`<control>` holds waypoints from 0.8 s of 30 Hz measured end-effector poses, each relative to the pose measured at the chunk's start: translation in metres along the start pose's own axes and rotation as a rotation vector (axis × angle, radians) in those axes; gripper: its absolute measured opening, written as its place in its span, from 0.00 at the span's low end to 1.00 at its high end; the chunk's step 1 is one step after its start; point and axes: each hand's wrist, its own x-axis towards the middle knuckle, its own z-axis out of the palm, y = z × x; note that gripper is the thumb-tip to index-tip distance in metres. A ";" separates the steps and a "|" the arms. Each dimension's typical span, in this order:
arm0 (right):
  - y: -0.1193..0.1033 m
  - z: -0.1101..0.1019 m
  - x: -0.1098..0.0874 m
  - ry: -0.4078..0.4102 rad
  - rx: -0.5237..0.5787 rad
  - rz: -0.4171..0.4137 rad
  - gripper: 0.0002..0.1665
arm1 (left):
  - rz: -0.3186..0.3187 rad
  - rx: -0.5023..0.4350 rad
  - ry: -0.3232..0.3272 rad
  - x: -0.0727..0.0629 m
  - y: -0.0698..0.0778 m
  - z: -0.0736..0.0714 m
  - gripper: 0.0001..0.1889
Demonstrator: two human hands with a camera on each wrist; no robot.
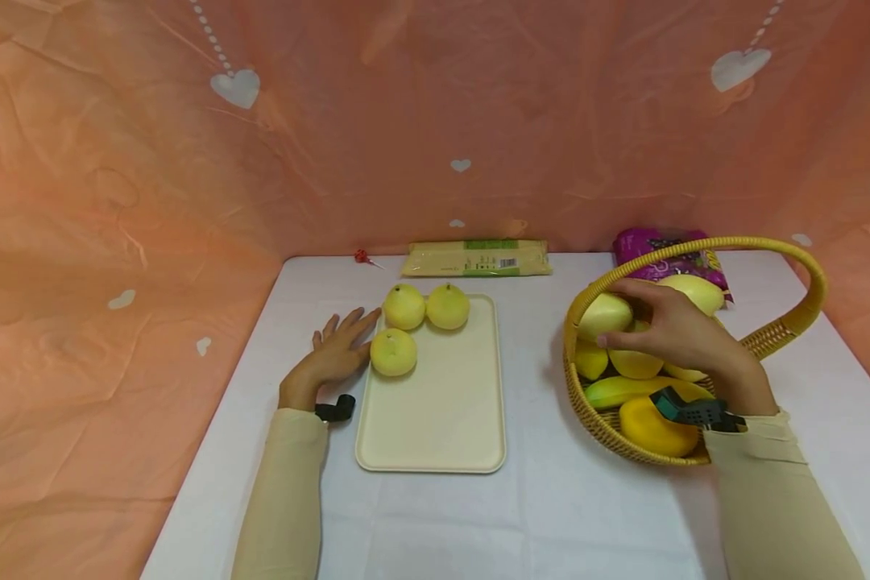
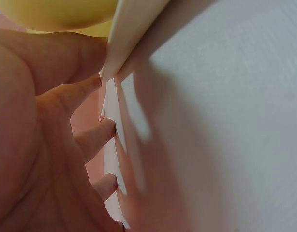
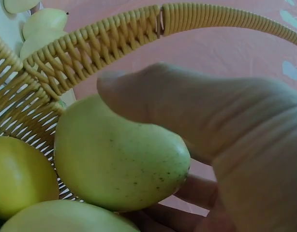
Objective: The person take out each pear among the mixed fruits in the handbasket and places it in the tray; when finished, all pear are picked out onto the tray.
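My right hand reaches under the handle of a wicker basket. It grips a pale green-yellow mango with dark specks, thumb over the top and fingers around the far side. In the head view this mango lies at the basket's left rim. My left hand rests by the left edge of a cream tray, fingers spread, with thumb and index fingertip at the tray's rim in the left wrist view. Three round yellow pears sit at the tray's far left part.
The basket also holds a banana, an orange-yellow fruit, another mango and several yellow fruits. Its tall handle arches over the right hand. Behind are a long yellow packet, a purple bag and a red lollipop.
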 end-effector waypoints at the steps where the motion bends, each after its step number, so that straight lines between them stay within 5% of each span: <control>1: 0.000 0.000 0.000 0.001 -0.018 -0.001 0.38 | 0.000 0.000 -0.002 0.000 0.000 0.000 0.35; 10: 0.000 0.005 -0.003 0.039 -0.010 0.011 0.39 | -0.003 0.006 0.004 -0.001 0.002 0.001 0.34; 16: 0.000 0.006 -0.022 0.138 0.078 0.056 0.40 | -0.005 0.004 -0.007 0.000 0.000 0.000 0.34; 24: 0.001 0.005 -0.050 0.250 0.257 -0.051 0.43 | 0.009 -0.006 0.008 0.000 -0.002 0.001 0.35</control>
